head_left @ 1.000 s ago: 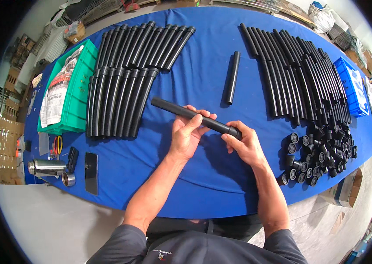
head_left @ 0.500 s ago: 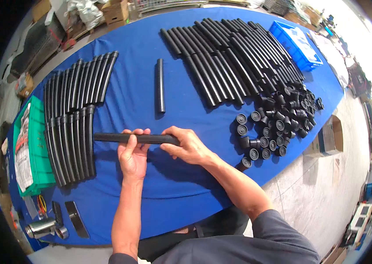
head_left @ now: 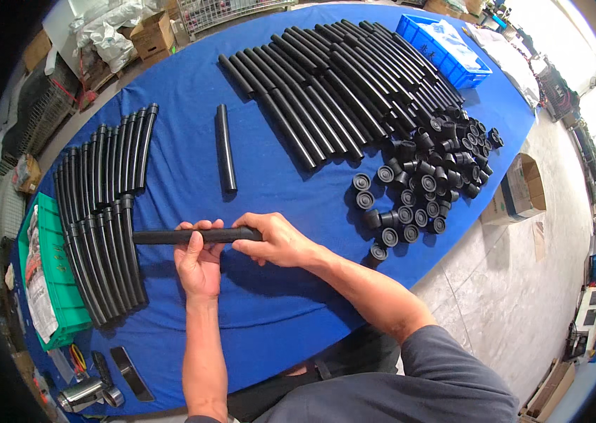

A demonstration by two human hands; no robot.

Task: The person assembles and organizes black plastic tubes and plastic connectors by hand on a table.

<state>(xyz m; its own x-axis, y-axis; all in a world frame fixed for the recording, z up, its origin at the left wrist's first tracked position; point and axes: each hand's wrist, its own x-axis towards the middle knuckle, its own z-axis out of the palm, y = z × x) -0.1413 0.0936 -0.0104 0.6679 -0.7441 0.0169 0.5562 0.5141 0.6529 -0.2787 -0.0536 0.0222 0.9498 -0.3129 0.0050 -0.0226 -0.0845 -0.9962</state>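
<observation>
A long black tube (head_left: 158, 237) lies level across both my hands above the blue cloth. My left hand (head_left: 200, 268) is closed round its middle from below, the thumb over the front. At the tube's right end, my right hand (head_left: 281, 241) grips it between thumb and fingers. That end is partly covered, so I cannot tell whether a cap sits on it. The left end reaches the rows of black tubes with capped ends (head_left: 105, 173). Beyond my hands a single black tube (head_left: 224, 149) lies alone. Loose black round caps (head_left: 428, 183) are heaped to the right.
Many plain black tubes (head_left: 296, 116) lie in rows at the far right, beside a blue crate (head_left: 478, 76). A green crate (head_left: 72, 310) stands at the left edge. Near it are a silver cylindrical tool (head_left: 81, 395) and a dark phone-like slab (head_left: 131, 374). A cardboard box (head_left: 524, 187) sits on the floor.
The whole view has shifted, so the table's things appear a little further left. Both hands keep their hold on the tube, with the right hand still at its right end.
</observation>
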